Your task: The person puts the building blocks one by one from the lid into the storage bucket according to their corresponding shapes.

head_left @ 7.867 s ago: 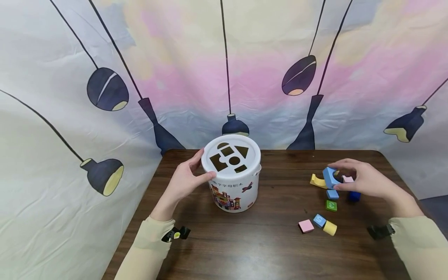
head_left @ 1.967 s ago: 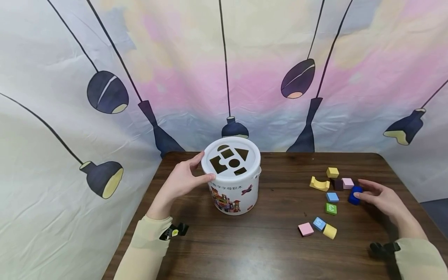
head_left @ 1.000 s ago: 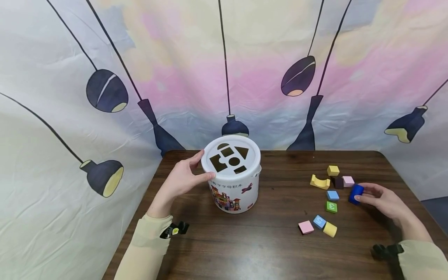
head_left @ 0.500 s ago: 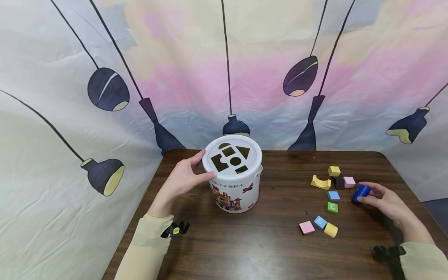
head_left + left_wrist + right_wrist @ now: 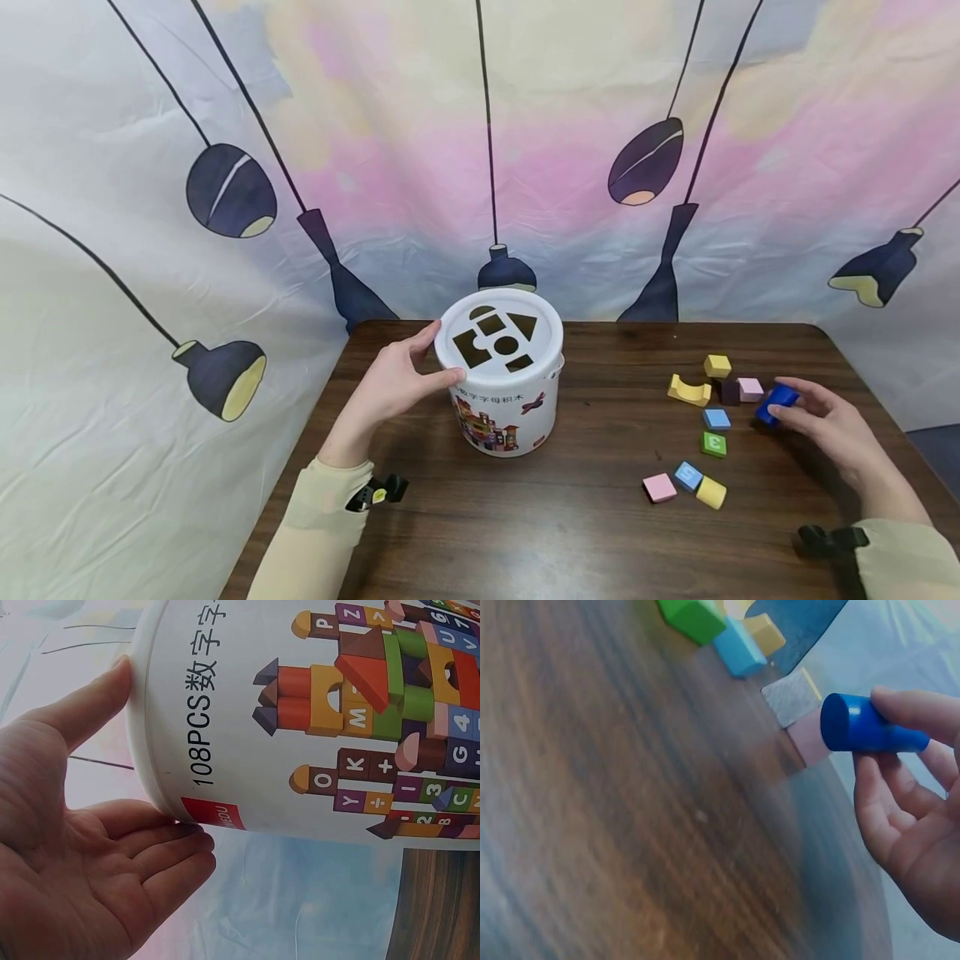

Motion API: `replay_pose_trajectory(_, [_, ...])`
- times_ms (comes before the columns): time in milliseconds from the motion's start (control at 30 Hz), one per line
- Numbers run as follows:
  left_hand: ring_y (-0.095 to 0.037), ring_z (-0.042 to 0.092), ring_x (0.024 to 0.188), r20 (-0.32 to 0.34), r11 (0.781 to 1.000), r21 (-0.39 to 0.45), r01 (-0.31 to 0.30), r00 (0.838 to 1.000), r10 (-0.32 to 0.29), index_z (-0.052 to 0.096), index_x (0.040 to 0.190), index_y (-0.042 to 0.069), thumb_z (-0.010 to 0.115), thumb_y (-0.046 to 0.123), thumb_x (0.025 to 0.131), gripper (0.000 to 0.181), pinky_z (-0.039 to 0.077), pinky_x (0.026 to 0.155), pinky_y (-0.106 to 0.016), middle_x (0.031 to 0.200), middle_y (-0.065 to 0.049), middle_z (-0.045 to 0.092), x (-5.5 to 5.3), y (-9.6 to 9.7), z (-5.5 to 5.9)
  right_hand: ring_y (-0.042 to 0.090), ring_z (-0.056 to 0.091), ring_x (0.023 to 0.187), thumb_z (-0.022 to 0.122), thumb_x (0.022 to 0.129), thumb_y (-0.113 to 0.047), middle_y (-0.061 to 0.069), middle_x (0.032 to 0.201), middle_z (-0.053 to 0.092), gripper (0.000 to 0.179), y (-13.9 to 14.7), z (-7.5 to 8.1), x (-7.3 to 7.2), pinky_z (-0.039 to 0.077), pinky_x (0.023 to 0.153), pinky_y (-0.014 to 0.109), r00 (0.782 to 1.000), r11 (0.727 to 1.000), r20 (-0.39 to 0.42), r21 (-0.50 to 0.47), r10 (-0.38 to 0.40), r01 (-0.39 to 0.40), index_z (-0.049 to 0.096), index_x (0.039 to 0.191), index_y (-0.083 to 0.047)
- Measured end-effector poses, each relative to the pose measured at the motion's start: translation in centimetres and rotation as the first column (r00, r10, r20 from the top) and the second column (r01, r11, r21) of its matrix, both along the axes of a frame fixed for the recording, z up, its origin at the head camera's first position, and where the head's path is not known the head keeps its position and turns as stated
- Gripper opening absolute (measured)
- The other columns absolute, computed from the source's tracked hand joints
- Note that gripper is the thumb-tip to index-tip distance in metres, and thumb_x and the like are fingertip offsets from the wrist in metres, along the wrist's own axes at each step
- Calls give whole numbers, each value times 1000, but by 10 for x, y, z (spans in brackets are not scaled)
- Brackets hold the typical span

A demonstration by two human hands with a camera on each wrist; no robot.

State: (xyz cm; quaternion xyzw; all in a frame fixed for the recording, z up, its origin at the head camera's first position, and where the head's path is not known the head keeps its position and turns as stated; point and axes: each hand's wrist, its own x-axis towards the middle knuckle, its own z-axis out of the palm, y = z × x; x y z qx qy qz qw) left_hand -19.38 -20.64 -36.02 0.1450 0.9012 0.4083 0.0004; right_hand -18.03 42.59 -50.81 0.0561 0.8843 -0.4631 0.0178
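1. Blue block point(image 5: 777, 404), shaped like a cylinder, sits tilted in the right hand point(image 5: 828, 425), pinched between thumb and fingers, at the right side of the wooden table point(image 5: 570, 533).
2. Closest to the person on the tabletop lie a pink block point(image 5: 659, 488), a number block point(image 5: 687, 476) in light blue, and a yellow cylinder point(image 5: 711, 492) just beside it.
3. Beyond them is a green block point(image 5: 714, 444) with a white figure. Well to its left, a white bucket point(image 5: 504, 417) stands upright, its lid point(image 5: 534, 350) cut with shaped holes. The left hand point(image 5: 393, 387) is spread, its fairly straight thumb and fingers touching the rim.
4. Farther back come a plain light-blue block point(image 5: 716, 419), then a yellow arch point(image 5: 688, 390), a dark block point(image 5: 729, 392) and a pale pink block point(image 5: 750, 389), these last two side by side.
5. Past those lies a yellow block point(image 5: 717, 366).
6. Behind the table hangs a cloth point(image 5: 570, 125) printed with dark lamps on cords.
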Motion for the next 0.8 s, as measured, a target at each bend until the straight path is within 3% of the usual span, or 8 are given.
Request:
replay_pose_trajectory(133, [-32,46,150,-4,1000,-10,-4,1000,4,38,166,10,87,48,89,99,42,118,-54,168,-6,40,0,0,0,-4,50,98,70,105,-43,35,151,40,69,-6,3,-1,47,71,8,998,998,-47,-56,-30,27,43,164,-17])
replay_pose_trajectory(200, [-32,46,150,-3,1000,-12,-5,1000,5,38,166,10,87,48,89,99,42,118,-54,168,-6,40,0,0,1,-3,52,100,70,105,-43,35,152,40,70,-10,6,-1,48,74,8,998,997,-51,-72,-43,39,42,165,-23])
replay_pose_trajectory(367, [-33,46,149,-1,1000,-7,-2,1000,2,38,166,9,88,47,89,99,42,118,-54,168,-6,40,0,0,2,21,52,129,69,105,-46,30,161,37,70,-25,19,-5,46,88,6,997,995,-49,-82,-52,48,41,167,-30])
replay_pose_trajectory(433, [-33,46,149,-2,1000,-7,-1,1000,1,38,166,9,88,47,90,99,42,118,-55,168,-7,39,0,0,2,13,55,129,70,105,-42,15,154,50,65,-33,25,-8,47,89,7,996,994,-83,-104,-41,32,46,164,-30])
replay_pose_trajectory(500, [-33,46,150,-3,1000,-9,1,1000,-1,37,166,9,87,47,90,99,42,118,-54,168,-7,39,0,0,3,-2,59,117,72,105,-34,-3,139,58,58,-42,30,-11,50,86,7,991,989,-133,-146,-24,5,51,159,-28])
replay_pose_trajectory(600, [-33,46,149,-4,1000,-11,0,1000,0,38,166,9,88,46,90,99,42,118,-54,168,-7,39,0,0,3,-14,58,104,74,104,-26,-24,123,55,50,-56,39,-13,51,80,7,981,976,-192,-216,-8,-34,57,152,-29])
replay_pose_trajectory(667, [-33,46,149,-2,1000,-7,0,1000,0,38,166,8,88,46,90,98,42,118,-54,168,-7,39,0,1,3,-11,62,101,75,104,-21,-23,122,58,49,-66,46,-14,54,79,10,976,962,-216,-268,-1,-58,59,150,-28])
replay_pose_trajectory(800, [-33,46,149,-2,1000,-6,1,1000,-1,38,166,8,88,45,90,98,43,118,-53,168,-7,40,1,1,3,-9,64,106,74,104,-16,-21,124,63,51,-85,58,-16,55,79,12,962,956,-272,-272,36,-112,59,152,-23])
